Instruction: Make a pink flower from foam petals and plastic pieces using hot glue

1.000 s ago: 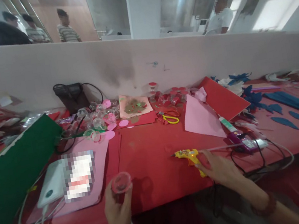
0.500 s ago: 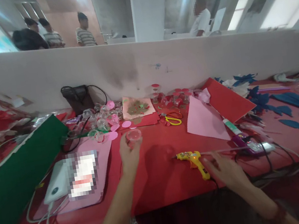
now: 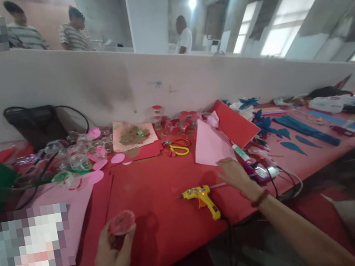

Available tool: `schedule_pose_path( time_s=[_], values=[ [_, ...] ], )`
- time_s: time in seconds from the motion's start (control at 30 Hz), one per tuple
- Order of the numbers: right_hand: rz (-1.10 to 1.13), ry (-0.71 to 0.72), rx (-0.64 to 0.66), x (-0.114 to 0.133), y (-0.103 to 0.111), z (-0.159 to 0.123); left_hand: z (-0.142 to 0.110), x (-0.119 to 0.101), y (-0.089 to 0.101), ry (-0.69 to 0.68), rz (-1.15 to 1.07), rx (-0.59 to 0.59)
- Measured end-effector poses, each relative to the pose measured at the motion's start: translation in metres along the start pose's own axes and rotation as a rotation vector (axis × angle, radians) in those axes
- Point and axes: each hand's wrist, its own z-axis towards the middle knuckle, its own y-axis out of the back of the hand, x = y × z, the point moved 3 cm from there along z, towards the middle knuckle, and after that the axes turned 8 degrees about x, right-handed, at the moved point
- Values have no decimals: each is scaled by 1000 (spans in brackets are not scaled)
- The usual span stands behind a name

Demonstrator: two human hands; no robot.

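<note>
My left hand (image 3: 113, 248) grips a small clear plastic cup (image 3: 123, 223) by its sides, its round end tipped toward me, above the red tabletop (image 3: 169, 248). Over the lower edge of a pink paper sheet (image 3: 211, 141), my right hand (image 3: 237, 175) stretches out its fingers and holds nothing; whether it touches the sheet I cannot tell. Just left of that hand lies a yellow hot glue gun (image 3: 199, 195) with its nozzle pointing left. A glue stick (image 3: 218, 185) pokes out of its back, and a small orange light glows on its body.
More clear cups (image 3: 80, 160) and pink paper discs (image 3: 118, 158) crowd the back left. Yellow-handled scissors (image 3: 179, 150) lie mid-table. A red board (image 3: 239, 122), a glue tube (image 3: 241, 152) and blue leaf shapes (image 3: 293, 148) are to the right. Beyond the low wall (image 3: 121, 83) stand people.
My left hand has come nearer with the cup, down and left in view. The right hand has moved from beside the glue gun's handle to the pink sheet. The view has swung right.
</note>
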Motion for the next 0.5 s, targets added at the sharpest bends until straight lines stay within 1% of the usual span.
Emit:
schedule_pose_path(
  time_s=[0.07, 0.17, 0.27, 0.33, 0.4, 0.5],
  values=[
    [-37, -35, 34, -1, 7, 19, 2, -5, -1, -18, -17, 28],
    [-63, -51, 90, 0, 7, 38, 0, -11, 0, -43, -42, 32],
    [-71, -35, 116, 1, 1, 46, -3, -8, 0, -71, -37, 21],
    [-71, -49, 111, -1, -4, 48, -4, -4, -1, -112, -33, 34],
    [-67, -98, 95, -6, -8, 51, -4, 0, -2, -139, -36, 43],
    [-46, -183, 80, -17, -14, 54, -2, 4, -3, -138, -32, 54]
  ],
)
